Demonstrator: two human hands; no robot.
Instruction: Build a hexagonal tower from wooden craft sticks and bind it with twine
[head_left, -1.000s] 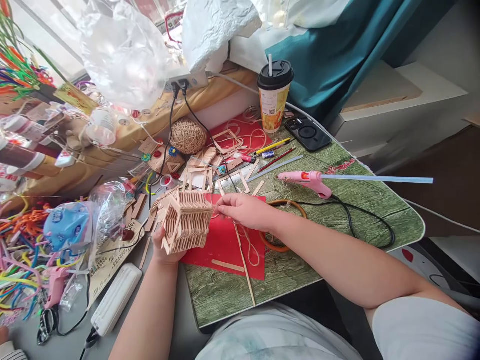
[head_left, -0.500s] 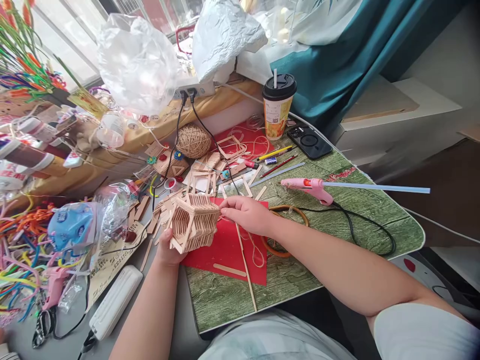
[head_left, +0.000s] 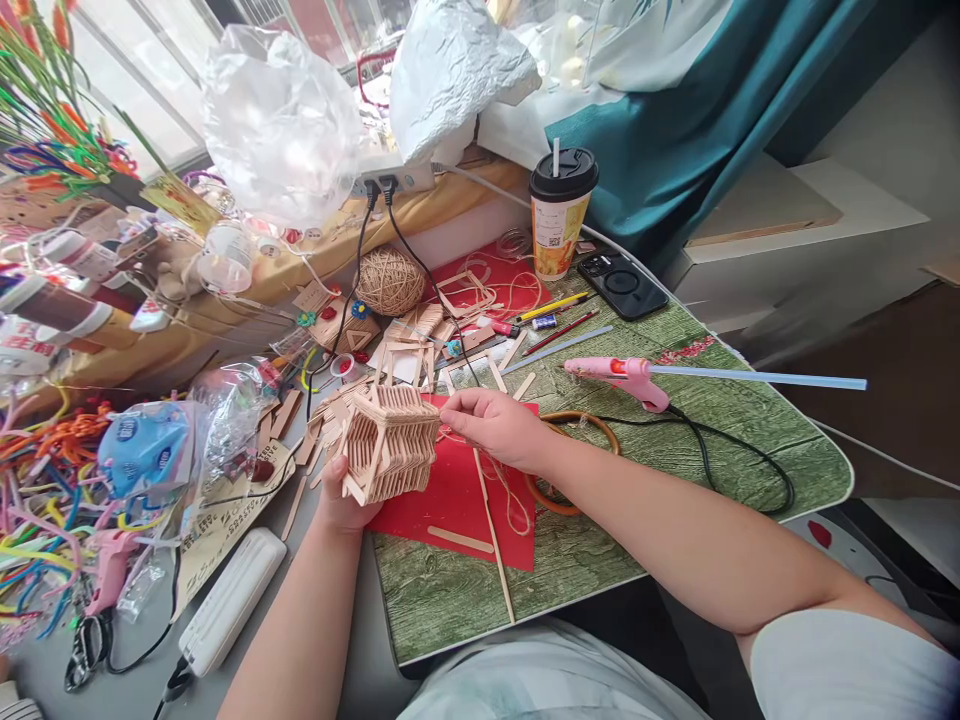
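My left hand [head_left: 346, 497] is closed around the lower left of a hollow, many-sided frame [head_left: 394, 455] built from stacked wooden craft sticks. Its open end faces left, held above a red sheet [head_left: 457, 505]. At the frame's right edge, my right hand [head_left: 491, 425] pinches with thumb and forefinger on what looks like thin twine [head_left: 516, 512]; a loop of it trails below the hand onto the sheet. The fingertips hide the exact grip. One loose craft stick [head_left: 460, 540] lies on the sheet, and a long thin wooden strip [head_left: 495, 540] crosses it.
A pink glue gun [head_left: 619, 375] with a long glue stick lies right, its cord curling behind my forearm. Farther back are a lidded cup [head_left: 559, 235], a phone [head_left: 622, 285], pencils and a twine ball [head_left: 390, 282]. Loose sticks, pipe cleaners and a white power strip [head_left: 232, 600] crowd the left.
The view has shifted very slightly. Both hands keep their hold on the frame and at its right edge, with the right fingers moving only a little.
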